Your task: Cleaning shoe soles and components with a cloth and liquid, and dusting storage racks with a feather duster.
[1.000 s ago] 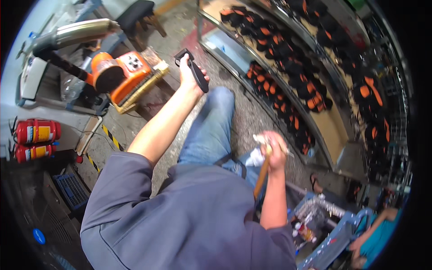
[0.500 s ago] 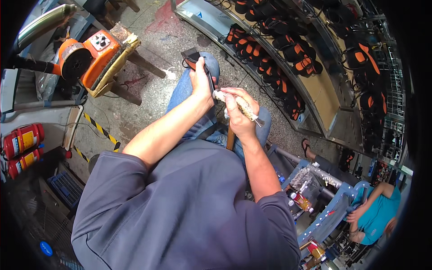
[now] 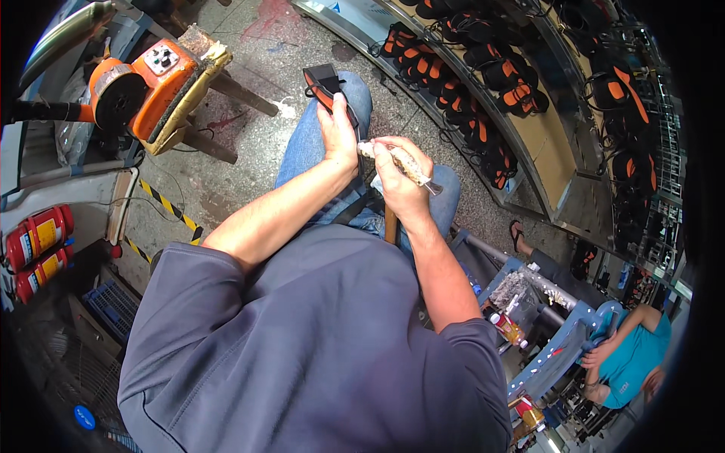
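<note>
My left grip (image 3: pixel 339 140) is wrapped snugly around one black-and-orange shoe (image 3: pixel 320 78), upper middle of the frame. My right grip (image 3: pixel 405 181) is curled tight on one crusty pale tool (image 3: pixel 410 167) just beside it, can't tell if they touch. One wooden handle (image 3: pixel 390 226) pokes out below. Two red fire extinguishers (image 3: pixel 38 238) far left, one orange machine (image 3: pixel 158 94) upper left.
</note>
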A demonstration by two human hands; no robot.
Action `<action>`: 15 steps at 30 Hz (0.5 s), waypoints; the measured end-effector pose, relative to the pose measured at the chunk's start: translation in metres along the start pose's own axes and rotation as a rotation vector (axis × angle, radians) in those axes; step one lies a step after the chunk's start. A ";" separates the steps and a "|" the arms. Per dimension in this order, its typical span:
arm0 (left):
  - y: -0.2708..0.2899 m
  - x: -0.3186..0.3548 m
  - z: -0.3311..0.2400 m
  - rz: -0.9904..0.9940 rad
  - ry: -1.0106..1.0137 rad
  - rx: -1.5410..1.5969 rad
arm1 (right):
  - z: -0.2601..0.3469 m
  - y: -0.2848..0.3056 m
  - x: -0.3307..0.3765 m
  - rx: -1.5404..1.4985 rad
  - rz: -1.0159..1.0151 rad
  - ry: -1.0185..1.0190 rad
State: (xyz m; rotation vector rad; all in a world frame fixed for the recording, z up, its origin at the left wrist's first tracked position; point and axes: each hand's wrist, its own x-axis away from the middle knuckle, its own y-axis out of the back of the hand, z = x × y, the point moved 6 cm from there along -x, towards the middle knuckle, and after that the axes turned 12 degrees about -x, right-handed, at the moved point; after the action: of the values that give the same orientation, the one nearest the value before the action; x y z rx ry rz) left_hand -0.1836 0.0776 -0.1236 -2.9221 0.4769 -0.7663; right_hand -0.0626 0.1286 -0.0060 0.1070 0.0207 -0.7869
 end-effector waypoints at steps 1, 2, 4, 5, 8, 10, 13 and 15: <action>0.000 -0.001 0.001 0.003 -0.021 -0.009 | 0.000 -0.001 -0.001 -0.004 0.002 -0.011; 0.001 -0.002 0.002 0.006 -0.042 -0.017 | -0.001 -0.001 -0.002 -0.009 0.004 -0.021; 0.002 -0.002 0.004 0.014 -0.085 -0.035 | -0.004 -0.002 -0.004 -0.013 0.005 -0.035; 0.003 -0.002 0.005 0.017 -0.106 -0.044 | -0.006 -0.001 -0.005 -0.019 0.002 -0.029; 0.005 0.000 0.008 0.028 -0.169 -0.071 | -0.010 0.000 -0.008 -0.037 -0.007 -0.012; 0.006 -0.002 0.007 0.037 -0.218 -0.085 | -0.011 0.000 -0.012 -0.026 0.004 -0.011; 0.008 -0.001 0.008 0.044 -0.290 -0.107 | -0.010 -0.004 -0.017 0.004 0.044 -0.011; 0.008 0.001 0.006 0.049 -0.290 -0.108 | -0.008 -0.004 -0.019 0.012 0.042 -0.002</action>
State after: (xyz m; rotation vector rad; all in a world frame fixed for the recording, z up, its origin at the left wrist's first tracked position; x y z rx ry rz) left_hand -0.1819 0.0695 -0.1301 -3.0349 0.5736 -0.3108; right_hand -0.0788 0.1404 -0.0130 0.1177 0.0119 -0.7456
